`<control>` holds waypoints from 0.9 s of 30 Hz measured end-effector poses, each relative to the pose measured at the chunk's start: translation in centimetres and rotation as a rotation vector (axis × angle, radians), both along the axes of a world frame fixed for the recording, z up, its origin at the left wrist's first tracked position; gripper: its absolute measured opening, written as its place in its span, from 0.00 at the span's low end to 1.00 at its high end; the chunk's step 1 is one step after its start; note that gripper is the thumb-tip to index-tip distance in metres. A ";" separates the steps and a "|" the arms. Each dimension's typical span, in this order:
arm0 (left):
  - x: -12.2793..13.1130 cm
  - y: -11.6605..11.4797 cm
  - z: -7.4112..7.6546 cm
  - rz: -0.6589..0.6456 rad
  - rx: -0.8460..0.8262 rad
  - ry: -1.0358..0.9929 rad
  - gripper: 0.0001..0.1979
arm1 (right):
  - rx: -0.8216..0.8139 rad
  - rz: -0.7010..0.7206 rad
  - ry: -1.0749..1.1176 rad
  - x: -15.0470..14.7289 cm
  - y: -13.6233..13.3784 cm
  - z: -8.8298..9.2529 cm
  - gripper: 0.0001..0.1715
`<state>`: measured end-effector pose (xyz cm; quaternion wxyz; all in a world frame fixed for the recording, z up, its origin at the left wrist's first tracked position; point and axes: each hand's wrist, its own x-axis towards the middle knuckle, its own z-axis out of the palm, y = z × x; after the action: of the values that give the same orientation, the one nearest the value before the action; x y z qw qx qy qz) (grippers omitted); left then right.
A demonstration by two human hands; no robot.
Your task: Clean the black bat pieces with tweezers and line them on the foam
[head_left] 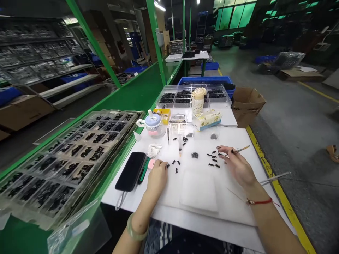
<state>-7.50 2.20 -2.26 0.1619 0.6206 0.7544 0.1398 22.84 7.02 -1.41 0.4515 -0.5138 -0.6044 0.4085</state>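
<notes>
My left hand [157, 175] is closed at the left of the white work surface, with a small black piece [167, 165] at its fingertips. Just right of it lie several loose black bat-shaped pieces [176, 170]. My right hand [240, 168] grips a thin stick with a wood-coloured end [242, 149], pointing up to the right. Its fingertips hover beside another group of bat-shaped pieces [214, 160]. Between the hands sits a small patch of dark beads [195, 155]. Behind it lies a syringe-like tube with an orange tip [180, 145]. A white foam pad [198, 190] is nearest my body.
A phone [130, 171], green cutter [143, 171] and pink item [151, 164] lie left. Behind are a lidded jar [153, 123], cream bottle [197, 103], tissue pack [209, 120] and divided clear box [169, 100]. Compartment trays [76, 151] line the left; a carton [247, 106] stands right.
</notes>
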 end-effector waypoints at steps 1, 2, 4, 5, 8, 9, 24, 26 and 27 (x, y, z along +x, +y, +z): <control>0.2 0.1 0.1 -0.011 -0.022 0.036 0.12 | 0.001 -0.007 0.038 0.5 -0.2 0.0 0.20; 0.3 0.2 0.2 -0.025 -0.041 0.066 0.11 | -0.004 -0.010 0.063 1.0 -0.4 0.0 0.22; 0.5 0.3 0.6 -0.058 -0.069 0.108 0.10 | -0.032 0.009 0.082 2.0 -0.9 0.2 0.25; 0.6 0.4 0.7 -0.077 -0.079 0.120 0.10 | -0.052 0.034 0.075 2.4 -1.3 0.4 0.25; 0.6 0.8 1.0 -0.126 -0.101 0.137 0.09 | -0.137 0.160 -0.010 3.1 -2.6 1.0 0.22; 0.5 1.0 1.1 -0.135 -0.105 0.141 0.08 | -0.172 0.205 -0.051 3.1 -3.1 1.1 0.20; 5.4 0.3 6.9 -0.632 -0.646 -1.055 0.09 | -0.206 -0.037 -0.205 4.9 -5.7 0.0 0.16; 6.6 0.6 6.3 -0.589 -0.792 -1.194 0.06 | -0.222 -0.040 -0.247 5.2 -5.8 -0.2 0.15; 7.0 0.7 5.8 -0.575 -0.826 -1.229 0.05 | -0.228 -0.027 -0.263 5.3 -5.9 -0.2 0.14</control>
<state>-0.49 2.87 3.55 0.7961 0.4924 0.3311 0.1187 28.13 1.09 -1.61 0.3126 -0.6189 -0.6010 0.3976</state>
